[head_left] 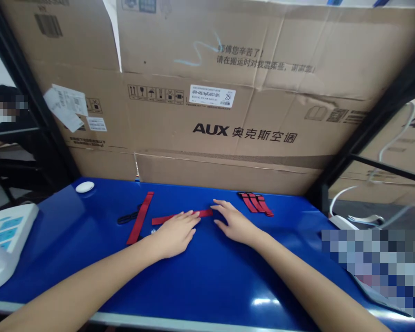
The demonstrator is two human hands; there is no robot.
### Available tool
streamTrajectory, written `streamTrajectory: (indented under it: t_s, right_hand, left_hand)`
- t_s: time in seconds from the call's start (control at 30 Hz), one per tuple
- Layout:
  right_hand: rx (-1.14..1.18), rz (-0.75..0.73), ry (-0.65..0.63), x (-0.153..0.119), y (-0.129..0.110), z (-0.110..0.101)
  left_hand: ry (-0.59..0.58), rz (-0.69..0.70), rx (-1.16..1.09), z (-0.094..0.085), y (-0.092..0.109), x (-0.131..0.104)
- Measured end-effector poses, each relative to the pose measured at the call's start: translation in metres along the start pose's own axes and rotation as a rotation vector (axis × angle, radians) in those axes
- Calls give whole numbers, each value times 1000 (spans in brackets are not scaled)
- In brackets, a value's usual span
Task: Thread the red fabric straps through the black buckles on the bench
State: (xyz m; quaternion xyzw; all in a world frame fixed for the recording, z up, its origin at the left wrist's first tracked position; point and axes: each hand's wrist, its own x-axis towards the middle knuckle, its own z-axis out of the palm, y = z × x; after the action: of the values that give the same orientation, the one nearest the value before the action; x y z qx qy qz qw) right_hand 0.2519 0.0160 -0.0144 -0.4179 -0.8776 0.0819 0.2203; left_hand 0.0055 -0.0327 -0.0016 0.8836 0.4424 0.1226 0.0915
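A red strap [162, 220] lies crosswise on the blue table [207, 286]. My left hand [177, 233] rests on it palm down, fingers stretched out, hiding its middle. At the strap's right end, my right hand [233, 224] has its fingers apart and slightly bent, the fingertips close to that end; whether they touch it I cannot tell. Left of my left hand lies another red strap [141, 217], slanting away from me, beside black plastic buckles [127, 217]. A small clear piece [154, 231] shows by my left wrist. Several red straps with black buckles [256, 203] lie behind my right hand.
A large cardboard sheet [166, 133] walls off the table's far side, between black metal posts [346, 157]. At left are a white round object [85, 186] and a white molded unit [17, 230]. A person [14, 110] sits beyond. A white cable [335, 198] hangs at right.
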Motion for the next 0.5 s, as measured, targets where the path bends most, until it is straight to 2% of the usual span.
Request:
streamTrajectory:
  t_s: [0.1, 0.2, 0.27, 0.37, 0.43, 0.5]
  right_hand:
    - [123, 18, 31, 3, -5, 11]
    - [176, 57, 44, 5, 2, 8]
    - [181, 110, 66, 5, 12, -1]
    - [135, 166, 80, 3, 26, -20]
    - [62, 113, 44, 0, 31, -32]
    - [45, 56, -17, -2, 30, -38]
  left_hand:
    - [-59, 111, -98, -6, 4, 0]
    - [-2, 63, -92, -28, -6, 2]
    - [164, -78, -26, -51, -28, 1]
    - [346, -345, 79, -88, -79, -8]
    - [346, -563, 113, -105, -114, -19]
    - [235, -751, 46, -112, -139, -28]
